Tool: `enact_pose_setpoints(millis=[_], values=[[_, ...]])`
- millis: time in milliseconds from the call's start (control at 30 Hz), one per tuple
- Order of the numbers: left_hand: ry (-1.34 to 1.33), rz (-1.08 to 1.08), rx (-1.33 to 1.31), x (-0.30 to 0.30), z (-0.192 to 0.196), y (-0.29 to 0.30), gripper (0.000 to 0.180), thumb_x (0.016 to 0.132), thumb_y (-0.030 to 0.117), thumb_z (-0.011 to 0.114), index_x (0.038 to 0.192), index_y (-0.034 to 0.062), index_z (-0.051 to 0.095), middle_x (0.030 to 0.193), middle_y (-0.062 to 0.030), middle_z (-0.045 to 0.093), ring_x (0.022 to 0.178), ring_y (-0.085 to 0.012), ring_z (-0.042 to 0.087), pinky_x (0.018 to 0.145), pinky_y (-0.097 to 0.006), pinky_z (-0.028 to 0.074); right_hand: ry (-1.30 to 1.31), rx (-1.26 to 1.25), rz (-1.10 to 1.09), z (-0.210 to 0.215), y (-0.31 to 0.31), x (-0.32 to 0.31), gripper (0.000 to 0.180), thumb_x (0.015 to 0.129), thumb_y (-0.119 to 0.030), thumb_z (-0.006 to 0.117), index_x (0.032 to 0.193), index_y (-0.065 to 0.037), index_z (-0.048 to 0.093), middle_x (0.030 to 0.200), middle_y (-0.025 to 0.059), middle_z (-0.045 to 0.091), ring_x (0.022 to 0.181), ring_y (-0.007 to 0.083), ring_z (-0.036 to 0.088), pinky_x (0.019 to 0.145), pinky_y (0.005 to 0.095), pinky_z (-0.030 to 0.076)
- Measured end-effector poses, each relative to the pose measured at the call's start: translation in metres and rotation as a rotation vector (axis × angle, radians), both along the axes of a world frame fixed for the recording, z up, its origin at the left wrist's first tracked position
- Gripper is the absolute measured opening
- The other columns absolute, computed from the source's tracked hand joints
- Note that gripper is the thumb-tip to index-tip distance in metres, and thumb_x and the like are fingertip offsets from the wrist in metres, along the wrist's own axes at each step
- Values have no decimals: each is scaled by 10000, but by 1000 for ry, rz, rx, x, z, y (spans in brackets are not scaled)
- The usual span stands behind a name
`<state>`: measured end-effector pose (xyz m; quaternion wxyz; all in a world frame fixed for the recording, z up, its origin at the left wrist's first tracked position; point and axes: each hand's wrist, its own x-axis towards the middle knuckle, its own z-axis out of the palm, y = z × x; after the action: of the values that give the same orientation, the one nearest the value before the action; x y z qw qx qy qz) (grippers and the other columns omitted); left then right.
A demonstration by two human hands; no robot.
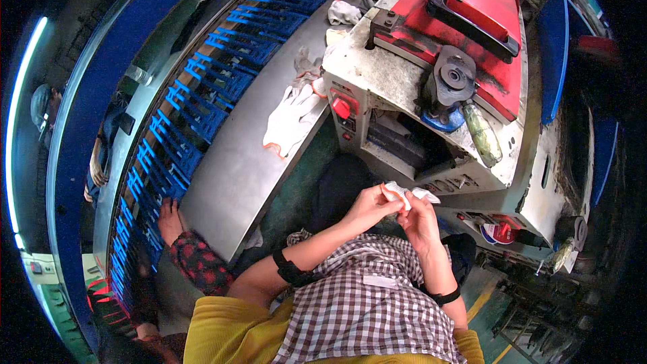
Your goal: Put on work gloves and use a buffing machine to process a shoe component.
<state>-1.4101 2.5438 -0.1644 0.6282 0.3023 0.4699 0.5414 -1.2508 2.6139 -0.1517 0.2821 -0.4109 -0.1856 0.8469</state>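
In front of my checked apron [367, 310], both hands are raised close together. My left hand [374, 205] pinches one side of a small, bunched white knit glove [396, 191] with an orange edge. On its other side, the fingers of my right hand [419, 221] are closed too. Much of the glove is hidden between the fingers. Ahead on the metal bench lie white gloves [293, 116] with orange cuffs, and greyish gloves [304, 64] behind them.
A cream machine with a red lid [431, 23] stands front right, bearing a dark round part [453, 79] and a bottle-like object [481, 133]. Left of the metal bench [236, 168] runs a blue slotted rack [202, 111]. A co-worker's hand [170, 221] touches it beside a plaid sleeve [199, 261].
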Motion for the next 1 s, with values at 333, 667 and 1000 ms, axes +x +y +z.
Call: enact_pose_setpoints(millis=[333, 667, 1000], values=[[535, 224, 29, -6, 23, 1, 125, 923, 70, 689, 977, 20, 588, 855, -100, 713, 746, -164, 723, 668, -319, 559, -573, 956, -61, -6, -18, -11, 427, 935, -81, 746, 1283, -53, 500, 1014, 5, 548, 944, 96, 526, 778, 239, 446], [470, 261, 18, -8, 13, 5, 71, 983, 3, 640, 997, -18, 573, 774, -82, 698, 639, -92, 668, 526, -275, 511, -527, 1570, -166, 34, -19, -23, 313, 824, 61, 713, 1102, -26, 600, 1099, 150, 653, 951, 281, 659, 852, 340, 529], [343, 410, 173, -1, 14, 10, 86, 993, 74, 638, 1014, -5, 614, 886, -100, 711, 805, -131, 686, 693, -306, 551, -880, 1329, 718, 2, -16, -23, 499, 885, 61, 521, 1373, -24, 461, 1098, 290, 649, 972, 506, 650, 769, 512, 564]])
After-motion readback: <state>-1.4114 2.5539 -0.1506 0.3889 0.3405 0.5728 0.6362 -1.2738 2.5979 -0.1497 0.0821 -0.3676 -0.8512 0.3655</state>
